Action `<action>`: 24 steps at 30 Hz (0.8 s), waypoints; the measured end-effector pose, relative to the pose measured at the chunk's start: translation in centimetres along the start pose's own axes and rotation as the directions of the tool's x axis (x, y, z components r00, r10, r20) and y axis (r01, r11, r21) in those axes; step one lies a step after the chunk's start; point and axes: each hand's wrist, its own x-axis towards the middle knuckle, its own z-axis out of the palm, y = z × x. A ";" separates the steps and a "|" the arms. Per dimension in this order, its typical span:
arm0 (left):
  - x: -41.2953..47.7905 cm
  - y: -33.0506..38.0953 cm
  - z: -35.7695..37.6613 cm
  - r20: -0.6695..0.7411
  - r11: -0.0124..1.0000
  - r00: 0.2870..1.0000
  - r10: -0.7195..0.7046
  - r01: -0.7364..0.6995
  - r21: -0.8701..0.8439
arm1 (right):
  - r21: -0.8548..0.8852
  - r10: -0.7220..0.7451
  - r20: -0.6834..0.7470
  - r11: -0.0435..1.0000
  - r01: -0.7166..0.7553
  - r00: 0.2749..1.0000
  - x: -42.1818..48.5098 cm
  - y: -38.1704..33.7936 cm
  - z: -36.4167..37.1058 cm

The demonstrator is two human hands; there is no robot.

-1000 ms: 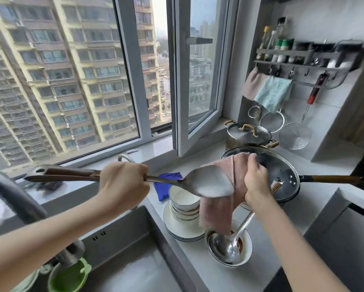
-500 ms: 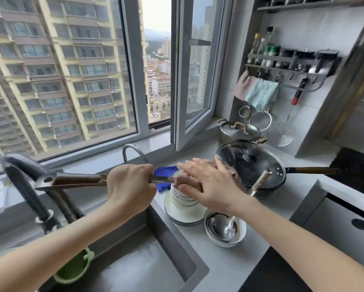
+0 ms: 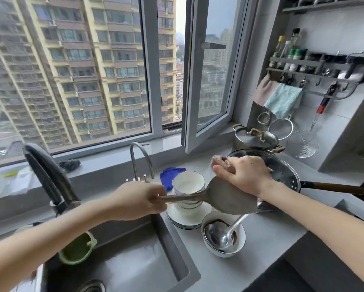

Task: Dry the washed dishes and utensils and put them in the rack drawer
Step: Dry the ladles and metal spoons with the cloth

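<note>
My left hand [image 3: 138, 200] grips the handle of a metal spatula [image 3: 225, 197] and holds it level over the counter. Against the far side of its blade, my right hand [image 3: 243, 175] holds a bunched pink cloth [image 3: 222, 163]. Under the spatula stand stacked white bowls [image 3: 188, 184] on a pile of white plates [image 3: 186, 219]. A steel ladle [image 3: 219, 236] lies in a white bowl [image 3: 223, 239] at the front. The rack drawer is not in view.
The sink [image 3: 122, 262] lies below my left arm, with a black faucet [image 3: 48, 175] and a green basket [image 3: 77, 249]. A lidded wok [image 3: 282, 171], a steel pot [image 3: 255, 140] and a blue cloth [image 3: 168, 174] sit behind the dishes. Strainers and towels hang at right.
My right hand went from pressing flat on the cloth over the blade to bunching the cloth at the blade's far side. The spatula blade has shifted right.
</note>
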 end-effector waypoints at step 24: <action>-2.3 5.1 5.2 0.177 0.363 0.965 -0.195 0.239 -0.901 | 0.343 -0.448 -0.417 0.728 0.594 0.791 -1.6 -8.4 5.5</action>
